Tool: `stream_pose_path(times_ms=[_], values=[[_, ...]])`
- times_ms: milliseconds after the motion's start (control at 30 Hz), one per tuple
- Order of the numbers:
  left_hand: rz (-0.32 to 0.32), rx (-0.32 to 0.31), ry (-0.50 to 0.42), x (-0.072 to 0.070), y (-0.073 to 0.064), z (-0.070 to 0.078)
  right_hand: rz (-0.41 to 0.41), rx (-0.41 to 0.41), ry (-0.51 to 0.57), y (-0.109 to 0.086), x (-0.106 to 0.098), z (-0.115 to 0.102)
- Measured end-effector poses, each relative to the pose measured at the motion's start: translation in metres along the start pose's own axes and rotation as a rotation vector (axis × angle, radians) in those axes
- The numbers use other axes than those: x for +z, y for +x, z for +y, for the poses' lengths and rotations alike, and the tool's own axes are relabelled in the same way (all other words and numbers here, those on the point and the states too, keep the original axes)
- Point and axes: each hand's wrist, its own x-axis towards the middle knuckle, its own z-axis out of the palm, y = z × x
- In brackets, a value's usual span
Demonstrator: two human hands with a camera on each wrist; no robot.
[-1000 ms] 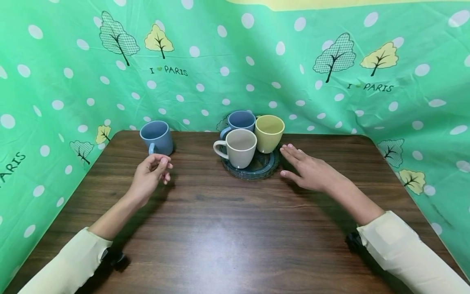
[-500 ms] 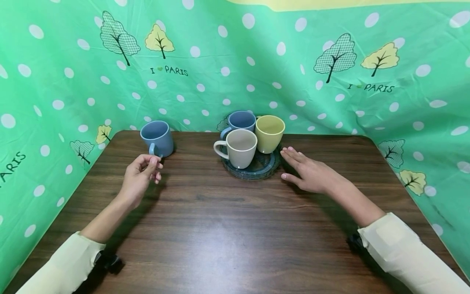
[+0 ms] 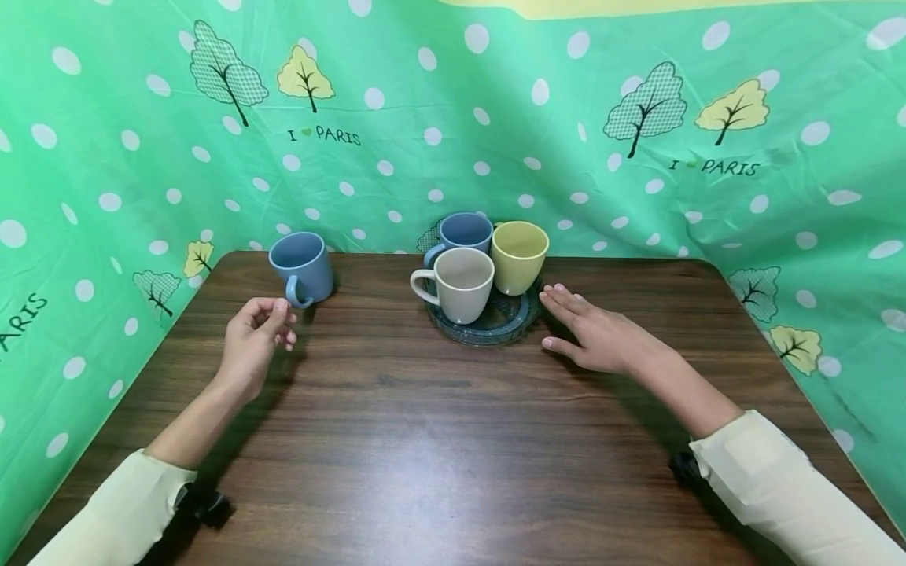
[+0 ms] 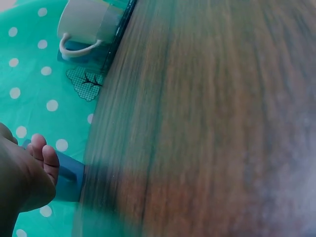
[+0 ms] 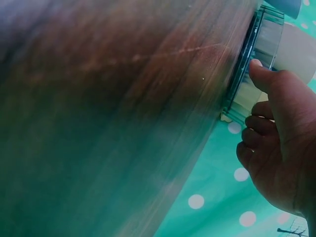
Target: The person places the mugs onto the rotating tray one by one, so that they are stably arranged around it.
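Note:
My left hand (image 3: 248, 346) has loosely bent fingers and holds nothing I can see. It lies just in front of a blue mug (image 3: 311, 271), close to the handle; whether the thumb touches it I cannot tell. In the left wrist view that hand (image 4: 24, 173) partly hides the blue mug (image 4: 70, 180). At the right rim of a clear glass plate (image 3: 513, 326), my right hand (image 3: 598, 330) keeps its fingers extended, at or very near the rim. On the plate stand a white mug (image 3: 463, 287), a yellow mug (image 3: 520, 259) and a second blue mug (image 3: 465, 229).
The mugs and plate stand near the back edge of a dark wooden table (image 3: 425, 440). Right behind it hangs a green cloth with white dots and trees (image 3: 453, 94), which also runs along both sides.
My left hand has drifted left and slightly toward me, uncovering more of the blue mug's handle. The mugs, the plate and my right hand have stayed about where they were.

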Motion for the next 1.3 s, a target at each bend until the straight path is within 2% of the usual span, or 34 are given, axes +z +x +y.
stream_pose_path(times_ms=[267,600,767,967,1300], values=[[0.028,-0.038,-0.008,-0.003,0.006,0.001,-0.002,-0.003,0.001,0.0,-0.001,-0.001],[0.026,-0.052,-0.006,-0.007,0.011,-0.001,-0.012,-0.001,0.002,-0.004,-0.001,-0.007],[0.005,-0.038,-0.021,-0.008,0.012,-0.003,-0.012,-0.005,-0.002,-0.006,-0.001,-0.01],[-0.017,-0.01,-0.081,-0.008,0.014,-0.004,-0.001,-0.02,-0.002,-0.009,-0.001,-0.011],[-0.043,-0.049,-0.069,-0.006,0.02,-0.006,0.007,-0.036,-0.007,-0.01,0.001,-0.012]])
